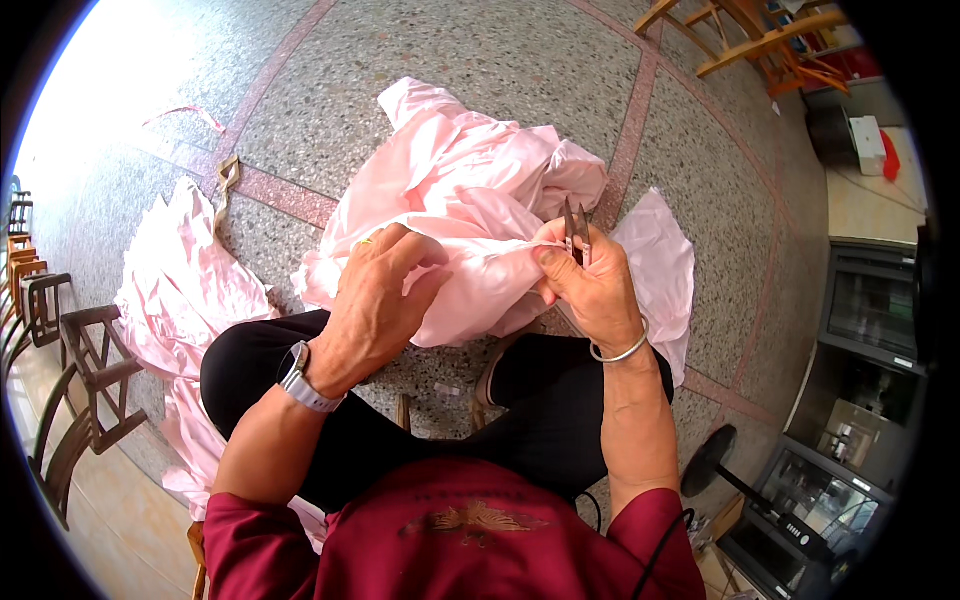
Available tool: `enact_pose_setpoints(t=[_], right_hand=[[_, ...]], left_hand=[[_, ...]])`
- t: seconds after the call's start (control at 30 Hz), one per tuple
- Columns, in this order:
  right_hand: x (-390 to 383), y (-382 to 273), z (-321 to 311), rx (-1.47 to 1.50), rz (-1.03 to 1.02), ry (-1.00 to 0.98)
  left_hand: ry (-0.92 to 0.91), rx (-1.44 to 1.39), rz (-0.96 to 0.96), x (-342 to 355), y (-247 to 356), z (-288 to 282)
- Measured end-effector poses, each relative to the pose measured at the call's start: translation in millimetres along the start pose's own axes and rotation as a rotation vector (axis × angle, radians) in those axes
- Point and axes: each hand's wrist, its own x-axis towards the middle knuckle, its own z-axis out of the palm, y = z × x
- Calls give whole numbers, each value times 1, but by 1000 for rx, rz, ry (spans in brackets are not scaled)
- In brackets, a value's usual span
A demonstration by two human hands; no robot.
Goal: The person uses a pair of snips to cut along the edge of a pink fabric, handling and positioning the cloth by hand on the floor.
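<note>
A large pink cloth (440,175) is gathered across my knees and spills onto the floor in front of me. My right hand (590,285) pinches an edge of it between thumb and fingers. The same hand also holds small thread snips (577,230), blades pointing away from me and slightly apart. My left hand (385,285) hovers over the cloth's left part, fingers bent, with a gap between thumb and forefinger. Nothing shows in that gap; its other fingertips are hidden. A paler pink piece (655,265) hangs beyond my right wrist.
More pink cloth (185,280) lies by my left knee, with a tan strip (228,185) beside it. Dark wooden stools (100,370) line the left. A black fan (710,460) stands near my right elbow, before glass-fronted cabinets (870,305). Wooden furniture (750,45) stands far right.
</note>
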Motion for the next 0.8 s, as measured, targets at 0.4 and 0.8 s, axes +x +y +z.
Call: enact_pose_setpoints(t=[0.4, 0.8], right_hand=[[-2, -7, 4, 10, -17, 48], [3, -2, -4, 41, 72, 149]], left_hand=[[67, -175, -56, 4, 2, 0], [-152, -465, -368, 4, 1, 0]])
